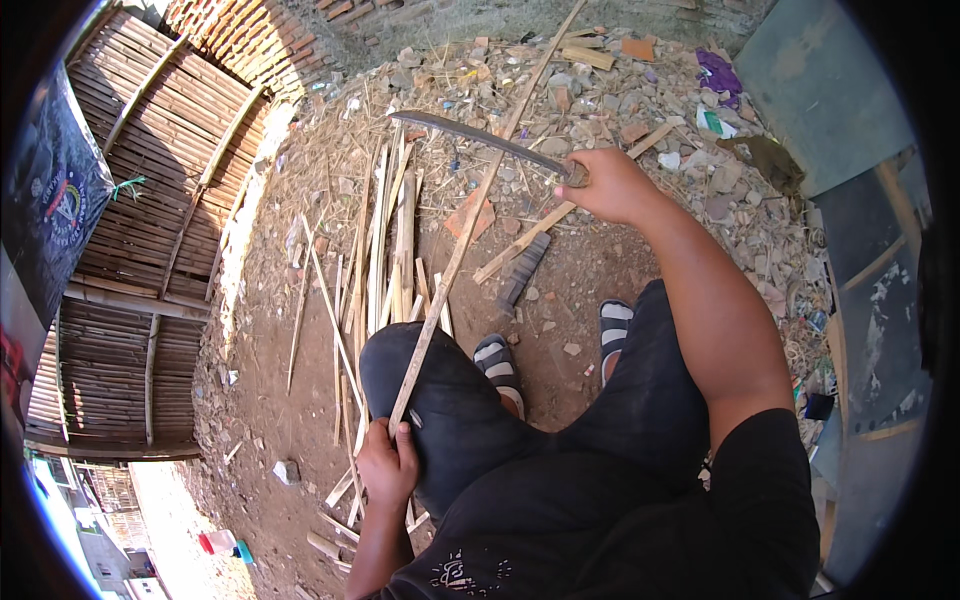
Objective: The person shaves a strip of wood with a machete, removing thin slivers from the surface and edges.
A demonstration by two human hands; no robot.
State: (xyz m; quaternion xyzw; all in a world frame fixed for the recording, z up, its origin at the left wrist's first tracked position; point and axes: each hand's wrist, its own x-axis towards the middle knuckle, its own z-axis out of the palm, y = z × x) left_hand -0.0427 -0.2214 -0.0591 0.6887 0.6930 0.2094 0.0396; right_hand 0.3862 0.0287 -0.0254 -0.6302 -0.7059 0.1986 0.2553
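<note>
Blade (455, 129) in right hand (608, 186) hangs well apart from brick wall (240, 40).

We see bright daylight: sun glares almost white at the lower left and crosses part of the bamboo wall (215, 110), while shade softens the central ground (563, 375). Toward the black rim, we notice straight edges bowing.
</note>
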